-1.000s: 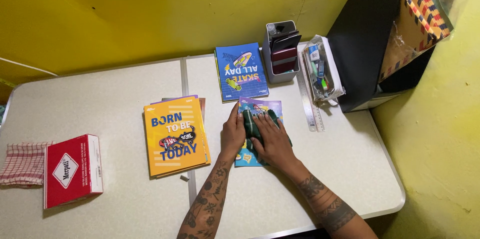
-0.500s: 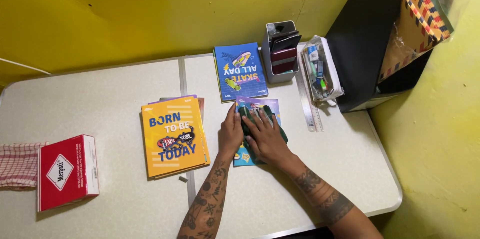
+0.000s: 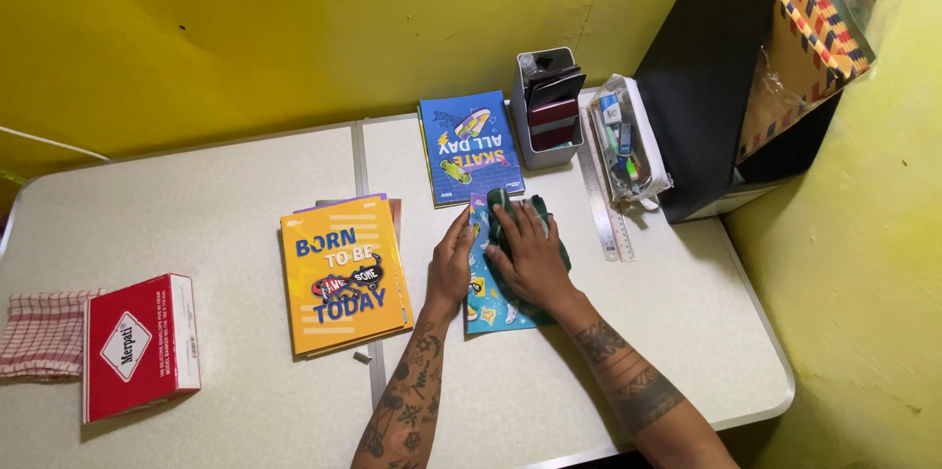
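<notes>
At bench [image 3: 196, 184] centre, the right hand [image 3: 530, 253] presses flat, fingers spread, on a soft dark-green cloth [image 3: 549, 234] over a thin, floppy teal notebook [image 3: 491, 307]; the left hand [image 3: 451, 268], open, steadies its left edge, probably the best place to grip it.

Table [image 3: 196, 194]: speckled off-white laminate, matt, with a duller seam strip down the middle. Dark green cloth [image 3: 535, 234] under the right hand [image 3: 530, 258]: soft fabric, matt, crumpled. Teal notebook [image 3: 486, 297] beneath it: paper cover, slight sheen. Orange notebook [image 3: 341, 273] and blue notebook [image 3: 471, 147]: printed card covers, smooth, semi-gloss. Red box [image 3: 137, 346]: cardboard, smooth. Checked towel [image 3: 39, 332]: woven cloth, rough-looking. Ruler [image 3: 601, 199]: looks like brushed metal. Pouch [image 3: 628, 140]: clear glossy plastic. Grey holder [image 3: 545, 106]: smooth plastic. Wall [image 3: 294, 27]: yellow paint, matt, uneven.
</notes>
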